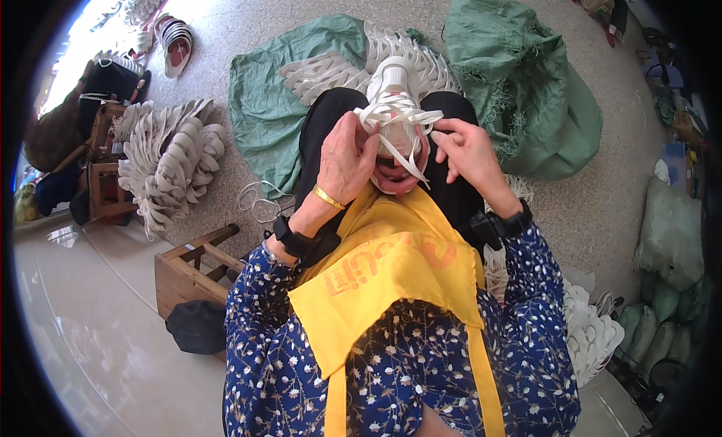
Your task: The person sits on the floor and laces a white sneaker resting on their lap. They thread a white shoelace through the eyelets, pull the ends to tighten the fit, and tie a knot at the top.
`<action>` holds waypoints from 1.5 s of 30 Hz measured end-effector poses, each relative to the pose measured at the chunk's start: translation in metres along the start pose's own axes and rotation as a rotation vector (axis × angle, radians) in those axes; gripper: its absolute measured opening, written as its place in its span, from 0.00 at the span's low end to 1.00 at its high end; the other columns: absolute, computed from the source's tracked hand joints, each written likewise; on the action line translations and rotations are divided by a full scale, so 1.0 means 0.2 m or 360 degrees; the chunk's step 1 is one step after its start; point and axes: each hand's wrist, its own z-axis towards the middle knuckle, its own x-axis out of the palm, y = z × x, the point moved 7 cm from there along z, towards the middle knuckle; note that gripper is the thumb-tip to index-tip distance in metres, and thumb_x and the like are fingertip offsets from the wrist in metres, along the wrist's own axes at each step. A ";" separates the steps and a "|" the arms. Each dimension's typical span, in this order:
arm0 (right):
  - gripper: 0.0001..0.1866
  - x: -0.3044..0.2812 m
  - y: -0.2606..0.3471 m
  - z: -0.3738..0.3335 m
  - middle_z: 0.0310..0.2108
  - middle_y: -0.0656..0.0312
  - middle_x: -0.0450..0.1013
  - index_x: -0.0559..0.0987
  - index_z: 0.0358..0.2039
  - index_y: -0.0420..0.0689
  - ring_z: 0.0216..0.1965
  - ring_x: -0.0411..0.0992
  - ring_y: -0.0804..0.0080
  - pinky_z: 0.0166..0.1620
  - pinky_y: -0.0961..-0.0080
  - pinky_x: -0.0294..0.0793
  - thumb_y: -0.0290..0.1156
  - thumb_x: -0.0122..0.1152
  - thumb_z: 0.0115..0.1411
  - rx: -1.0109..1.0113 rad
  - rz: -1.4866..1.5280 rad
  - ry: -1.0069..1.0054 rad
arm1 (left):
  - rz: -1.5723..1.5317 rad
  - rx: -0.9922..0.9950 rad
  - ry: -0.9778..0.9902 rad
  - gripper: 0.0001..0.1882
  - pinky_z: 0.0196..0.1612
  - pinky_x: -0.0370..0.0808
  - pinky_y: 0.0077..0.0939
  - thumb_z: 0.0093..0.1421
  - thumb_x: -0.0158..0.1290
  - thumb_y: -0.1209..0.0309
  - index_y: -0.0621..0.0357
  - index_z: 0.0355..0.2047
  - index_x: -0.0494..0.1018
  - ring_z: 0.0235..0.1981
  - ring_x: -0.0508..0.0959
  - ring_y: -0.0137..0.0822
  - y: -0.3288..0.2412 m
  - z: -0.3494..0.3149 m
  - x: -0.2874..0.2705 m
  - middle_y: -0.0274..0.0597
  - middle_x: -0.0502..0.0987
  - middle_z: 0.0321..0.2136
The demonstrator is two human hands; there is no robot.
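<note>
A white sneaker [391, 72] with a pink lining rests between my knees, its toe pointing away from me and its opening toward me. White shoelaces [400, 106] lie in loose loops over its tongue, and one end hangs over the opening. My left hand [344, 155] is closed at the shoe's left side, thumb and forefinger pinching a lace. On the right, my right hand [468, 153] pinches a lace loop between thumb and forefinger, its other fingers partly curled. A yellow apron [391, 264] covers my lap just below the shoe.
Nested white shoe parts [323, 74] lie on a green sack [263, 98] ahead. Another green sack [519, 91] slumps at right. More white pieces [169, 155] are stacked at left, near a wooden stool [180, 275]. A striped sandal-like shoe [174, 46] lies far left.
</note>
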 end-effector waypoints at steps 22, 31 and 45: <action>0.12 0.03 0.21 -0.13 0.21 0.64 0.70 0.76 0.37 0.41 0.18 0.67 0.78 0.24 0.78 0.66 0.23 0.71 0.55 -0.0688 -0.0563 -0.0369 | -0.0056 -0.0193 -0.0131 0.08 0.27 0.71 0.31 0.65 0.54 0.74 0.64 0.32 0.68 0.22 0.74 0.38 0.05 0.00 -0.04 0.45 0.74 0.21; 0.11 0.08 0.18 -0.09 0.28 0.56 0.75 0.76 0.36 0.38 0.22 0.75 0.64 0.28 0.69 0.74 0.24 0.68 0.55 -0.0765 -0.0680 -0.0274 | 0.0006 -0.0240 -0.0098 0.06 0.29 0.74 0.20 0.65 0.56 0.77 0.63 0.35 0.68 0.24 0.76 0.23 0.12 -0.06 -0.10 0.35 0.76 0.24; 0.09 0.07 0.26 -0.07 0.25 0.51 0.76 0.76 0.34 0.38 0.24 0.77 0.56 0.30 0.63 0.76 0.25 0.65 0.52 -0.0874 -0.0728 -0.0467 | 0.0466 0.0649 0.0684 0.16 0.45 0.72 0.41 0.50 0.66 0.69 0.57 0.36 0.71 0.37 0.78 0.46 -0.26 -0.19 0.12 0.43 0.76 0.29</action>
